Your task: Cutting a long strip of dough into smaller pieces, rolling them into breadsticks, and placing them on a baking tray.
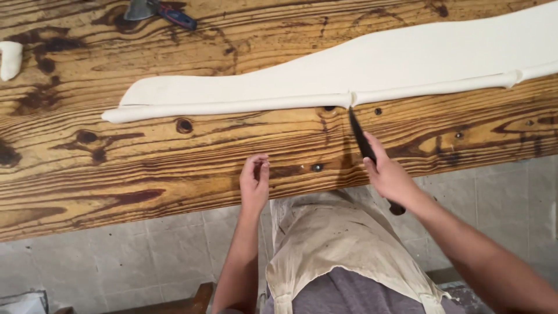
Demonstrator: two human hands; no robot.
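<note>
Right hand [390, 177] is clenched on a dark knife [361, 138], tip just short of the rolled dough sheet [372, 67] toward the table [145, 163] far edge. Left hand [254, 183] rests released near the front edge. Dough looks soft, limp, tearable; better lifted under the rolled rim.

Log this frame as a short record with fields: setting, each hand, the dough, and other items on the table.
Setting: wooden table over a tiled floor, seen from above
Right hand: grips a dark knife, tip at the dough roll's edge
Left hand: empty, fingers resting on the table near its front edge
Dough: long flat sheet, front edge rolled up, roll notched at the knife tip and again further right
Other items: scraper with dark handle at the far edge; small dough piece at far left
Clothing: stained apron
</note>
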